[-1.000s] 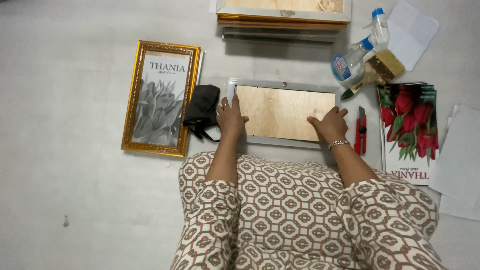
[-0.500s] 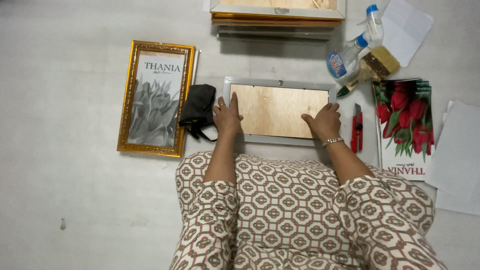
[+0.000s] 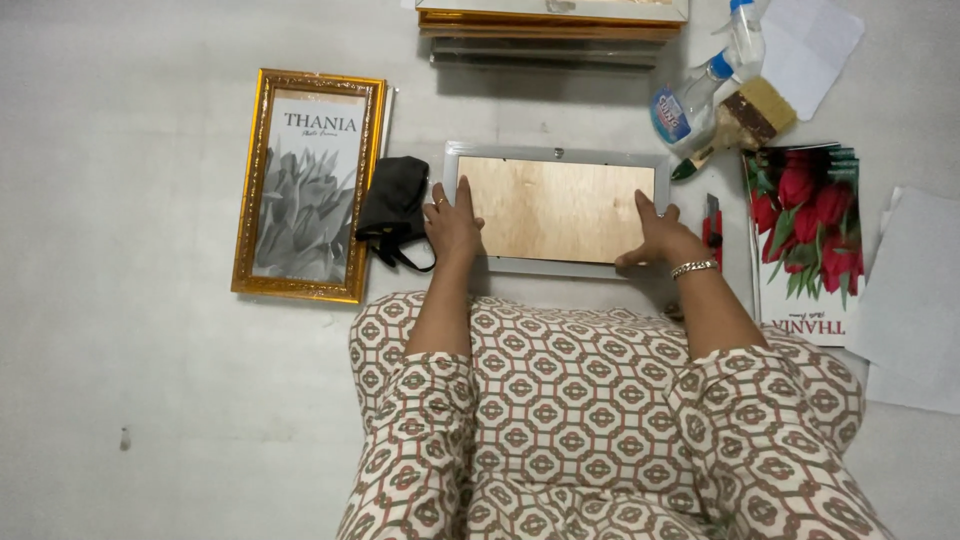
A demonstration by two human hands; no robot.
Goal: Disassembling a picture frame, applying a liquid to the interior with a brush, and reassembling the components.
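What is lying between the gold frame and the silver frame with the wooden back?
In the head view, a black pouch lies between the gold frame and the silver frame, beside the left hand.

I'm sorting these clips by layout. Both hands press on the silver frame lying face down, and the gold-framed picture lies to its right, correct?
Not quite. The head view shows the gold-framed picture to the left of the silver frame, beyond a black pouch. The left hand and right hand do both press on the face-down frame.
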